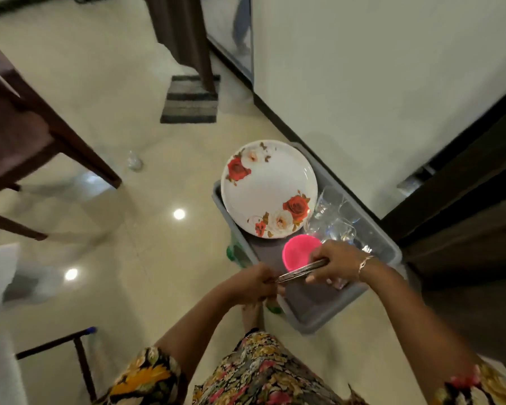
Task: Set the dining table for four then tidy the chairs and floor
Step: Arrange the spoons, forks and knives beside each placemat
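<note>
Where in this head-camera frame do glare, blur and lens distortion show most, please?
Head view: two round light reflections glare on the glossy floor; the chair at left is smeared by motion blur; the wide lens slants the wall; the flowered plate is fairly sharp, the glasses beside it hazy.

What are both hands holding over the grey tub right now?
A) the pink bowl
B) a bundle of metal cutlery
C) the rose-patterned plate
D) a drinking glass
B: the left hand and the right hand each grip an end of the bundle of metal cutlery, while the plate, pink bowl and glasses lie in the grey tub.
</note>
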